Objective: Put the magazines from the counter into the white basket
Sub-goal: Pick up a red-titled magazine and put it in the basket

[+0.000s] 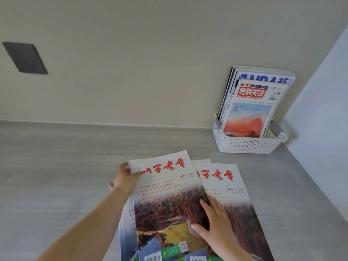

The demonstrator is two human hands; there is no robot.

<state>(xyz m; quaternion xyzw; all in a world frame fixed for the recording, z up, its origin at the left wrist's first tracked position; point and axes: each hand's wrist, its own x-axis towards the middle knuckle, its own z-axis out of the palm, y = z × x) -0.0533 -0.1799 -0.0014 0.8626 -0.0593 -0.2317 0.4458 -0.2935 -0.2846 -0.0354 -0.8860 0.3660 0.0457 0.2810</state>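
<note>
- Head view: the top magazine [165, 194] lies on the desk [56, 166] at 6 o'clock, fanned over a second magazine [226, 185] at its 3 o'clock. Its long axis runs roughly 12 to 6.
- The left hand [124, 178] grips its upper left corner, fingers curled round the edge. The right hand [218, 225] presses flat across both covers, fingers straight and slightly spread.
- The white basket [248, 144], already holding upright magazines [250, 110], stands at 1 o'clock from the fingers, well apart. The right hand is nearer.

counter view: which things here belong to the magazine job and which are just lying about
Job: top magazine, second magazine under it, white basket, stored magazines, left hand, right hand.
Just there: dark wall plate.
</note>
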